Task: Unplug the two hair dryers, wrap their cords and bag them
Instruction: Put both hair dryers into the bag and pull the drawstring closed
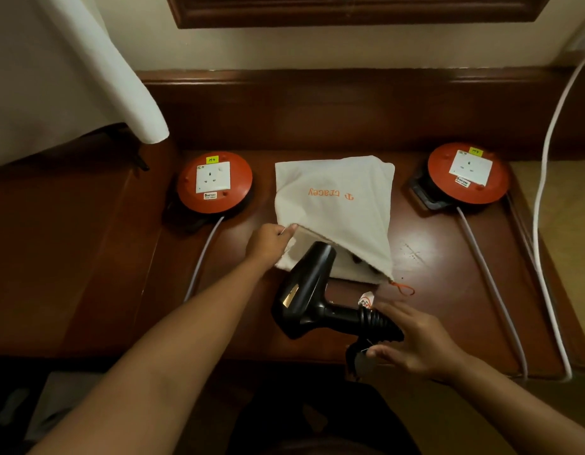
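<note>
Item: black hair dryer [304, 290], lying on desk [448, 274], nozzle inside mouth of white cloth bag [333, 198]. Left hand [268, 241] grip pinched the bag's rim, just left of nozzle. Right hand [412, 339] grip released, fingers spread beside the cord-wrapped handle end.

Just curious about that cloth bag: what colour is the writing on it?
Orange lettering on the off-white bag, seen best in the head view.

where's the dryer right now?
Head view, centre-low: the dryer lies on the table, nozzle at the mouth of the bag, which the left hand holds open. The right hand is at its handle end.
</note>
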`<state>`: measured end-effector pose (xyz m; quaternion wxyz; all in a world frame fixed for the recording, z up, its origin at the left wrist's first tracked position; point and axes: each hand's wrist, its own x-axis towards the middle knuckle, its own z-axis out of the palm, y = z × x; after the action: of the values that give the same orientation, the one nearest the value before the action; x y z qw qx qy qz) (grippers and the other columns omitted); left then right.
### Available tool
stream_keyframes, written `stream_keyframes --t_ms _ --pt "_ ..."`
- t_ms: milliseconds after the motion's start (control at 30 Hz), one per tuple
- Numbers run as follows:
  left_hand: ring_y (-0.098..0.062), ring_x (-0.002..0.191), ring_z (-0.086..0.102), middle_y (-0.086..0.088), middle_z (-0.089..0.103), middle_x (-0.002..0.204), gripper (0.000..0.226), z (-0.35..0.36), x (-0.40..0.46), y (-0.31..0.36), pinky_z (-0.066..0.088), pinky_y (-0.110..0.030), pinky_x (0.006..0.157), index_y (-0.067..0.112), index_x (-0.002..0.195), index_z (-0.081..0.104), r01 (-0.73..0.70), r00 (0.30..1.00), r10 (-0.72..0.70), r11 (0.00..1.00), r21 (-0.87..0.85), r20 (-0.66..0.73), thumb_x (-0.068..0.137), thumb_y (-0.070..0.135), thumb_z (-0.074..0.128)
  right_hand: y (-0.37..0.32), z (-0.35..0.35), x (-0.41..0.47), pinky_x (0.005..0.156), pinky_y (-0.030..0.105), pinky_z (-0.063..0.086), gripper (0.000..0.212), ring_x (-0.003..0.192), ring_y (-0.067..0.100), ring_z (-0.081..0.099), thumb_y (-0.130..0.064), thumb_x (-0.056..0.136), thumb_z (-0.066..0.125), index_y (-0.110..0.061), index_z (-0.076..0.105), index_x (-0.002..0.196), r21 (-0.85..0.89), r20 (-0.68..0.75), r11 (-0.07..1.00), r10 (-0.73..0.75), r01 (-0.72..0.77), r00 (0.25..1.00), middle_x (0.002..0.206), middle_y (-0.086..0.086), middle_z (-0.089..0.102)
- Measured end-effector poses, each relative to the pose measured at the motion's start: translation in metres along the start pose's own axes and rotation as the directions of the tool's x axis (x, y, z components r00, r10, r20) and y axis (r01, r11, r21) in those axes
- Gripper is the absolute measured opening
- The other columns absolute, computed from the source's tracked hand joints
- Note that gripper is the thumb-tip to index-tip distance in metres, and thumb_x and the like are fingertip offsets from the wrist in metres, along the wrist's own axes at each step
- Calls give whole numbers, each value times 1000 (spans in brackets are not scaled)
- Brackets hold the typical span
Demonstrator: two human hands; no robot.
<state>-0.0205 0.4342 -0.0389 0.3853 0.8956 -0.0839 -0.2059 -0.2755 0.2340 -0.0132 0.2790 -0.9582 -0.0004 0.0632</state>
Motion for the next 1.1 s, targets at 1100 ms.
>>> stream_keyframes --t_ms 1100 --pt "-18 82 57 -7 61 93 24 -7 -47 -35 37 -18 66 0 107 68 -223 936 240 970 93 -257 94 11 53 -2 38 152 83 35 51 77 107 22 59 -67 73 62 -31 37 137 119 -143 940 335 -320 931 120 -4 58"
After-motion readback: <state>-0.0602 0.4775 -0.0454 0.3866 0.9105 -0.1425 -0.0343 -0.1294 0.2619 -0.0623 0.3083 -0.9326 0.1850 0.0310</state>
